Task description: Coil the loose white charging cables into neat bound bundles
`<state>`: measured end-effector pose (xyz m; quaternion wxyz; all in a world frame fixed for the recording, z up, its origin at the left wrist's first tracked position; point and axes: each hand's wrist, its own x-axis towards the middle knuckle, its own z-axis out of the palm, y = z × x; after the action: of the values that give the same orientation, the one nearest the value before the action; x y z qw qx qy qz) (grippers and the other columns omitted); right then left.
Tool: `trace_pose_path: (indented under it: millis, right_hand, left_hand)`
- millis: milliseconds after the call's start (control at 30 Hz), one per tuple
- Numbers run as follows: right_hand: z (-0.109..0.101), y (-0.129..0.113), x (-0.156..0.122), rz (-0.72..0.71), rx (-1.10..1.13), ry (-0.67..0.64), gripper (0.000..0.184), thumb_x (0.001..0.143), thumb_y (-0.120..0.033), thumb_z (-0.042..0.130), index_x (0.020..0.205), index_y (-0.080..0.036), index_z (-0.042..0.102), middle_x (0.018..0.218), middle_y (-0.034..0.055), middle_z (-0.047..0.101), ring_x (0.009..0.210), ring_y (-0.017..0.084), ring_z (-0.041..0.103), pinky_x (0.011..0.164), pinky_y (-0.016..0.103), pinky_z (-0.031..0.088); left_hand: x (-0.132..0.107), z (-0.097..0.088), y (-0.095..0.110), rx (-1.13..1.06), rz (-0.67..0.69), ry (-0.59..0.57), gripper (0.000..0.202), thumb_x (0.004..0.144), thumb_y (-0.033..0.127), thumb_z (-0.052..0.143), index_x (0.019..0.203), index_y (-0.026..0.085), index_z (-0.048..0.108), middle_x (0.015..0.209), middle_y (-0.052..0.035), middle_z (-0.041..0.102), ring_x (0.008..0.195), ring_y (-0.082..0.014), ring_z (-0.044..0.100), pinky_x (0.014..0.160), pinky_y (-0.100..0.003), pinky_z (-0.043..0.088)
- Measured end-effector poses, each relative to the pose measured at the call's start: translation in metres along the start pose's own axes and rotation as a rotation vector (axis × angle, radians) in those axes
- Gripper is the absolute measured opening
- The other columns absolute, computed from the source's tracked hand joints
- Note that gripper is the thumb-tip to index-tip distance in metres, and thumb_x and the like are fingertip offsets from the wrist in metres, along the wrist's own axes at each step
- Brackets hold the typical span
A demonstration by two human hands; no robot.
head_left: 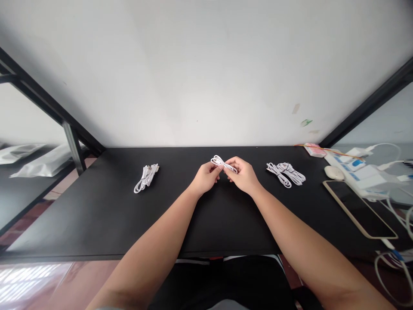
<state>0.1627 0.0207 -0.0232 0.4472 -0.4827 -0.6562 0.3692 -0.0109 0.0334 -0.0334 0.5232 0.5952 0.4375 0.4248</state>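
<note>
Beneath the pale wall stretched the black table. Over its far middle, the left hand and right hand stood close together, each nearly closed, pinching one coiled white cable between thumb and fingers. A larger cable bundle lay to the right, a smaller cable bundle to the left. The held loops could probably have sprung apart had either pinch slackened, or tangled under an uneven pull.
</note>
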Motion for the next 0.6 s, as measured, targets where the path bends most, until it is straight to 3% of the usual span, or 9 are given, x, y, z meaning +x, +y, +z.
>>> trace_pose_path:
  millis: [600]
  right_hand:
    - [-0.0046,-0.0016,-0.0004,-0.004,0.056,-0.061,0.026,0.084,-0.045,0.070,0.091,-0.021,0.064,0.077,0.0023,0.069,0.059,0.014,0.061,0.055,0.027,0.052]
  left_hand:
    - [-0.0035,0.0042,0.0038,-0.011,0.002,0.016,0.045,0.087,0.059,0.061,0.078,0.015,0.065,0.061,0.0007,0.055,0.053,-0.0095,0.049,0.054,-0.024,0.040]
